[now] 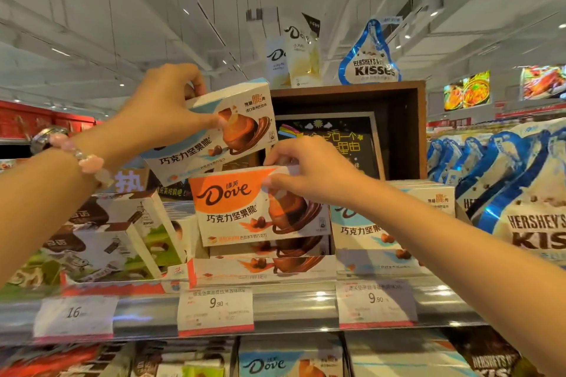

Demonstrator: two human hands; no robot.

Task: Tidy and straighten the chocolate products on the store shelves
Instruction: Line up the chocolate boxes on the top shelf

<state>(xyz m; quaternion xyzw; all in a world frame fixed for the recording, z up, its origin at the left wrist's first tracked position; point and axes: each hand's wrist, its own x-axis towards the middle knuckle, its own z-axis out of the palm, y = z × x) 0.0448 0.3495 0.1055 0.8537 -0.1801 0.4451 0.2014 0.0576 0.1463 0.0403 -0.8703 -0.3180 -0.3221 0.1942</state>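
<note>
My left hand (162,110) grips a blue-and-white Dove box (214,138) by its upper left corner and holds it tilted in the air above the shelf. My right hand (303,168) pinches the top edge of an orange Dove box (245,208), which stands upright on a stack of like boxes (269,266). More blue Dove boxes (367,229) stand to the right of the orange stack, partly hidden by my right forearm.
Brown-and-green boxes (116,239) lean at the left. Blue Hershey's Kisses bags (505,187) hang at the right. A wooden display box (398,95) with a chalkboard sign stands behind, Dove and Kisses bags on top. Price tags (216,309) line the shelf edge (294,303).
</note>
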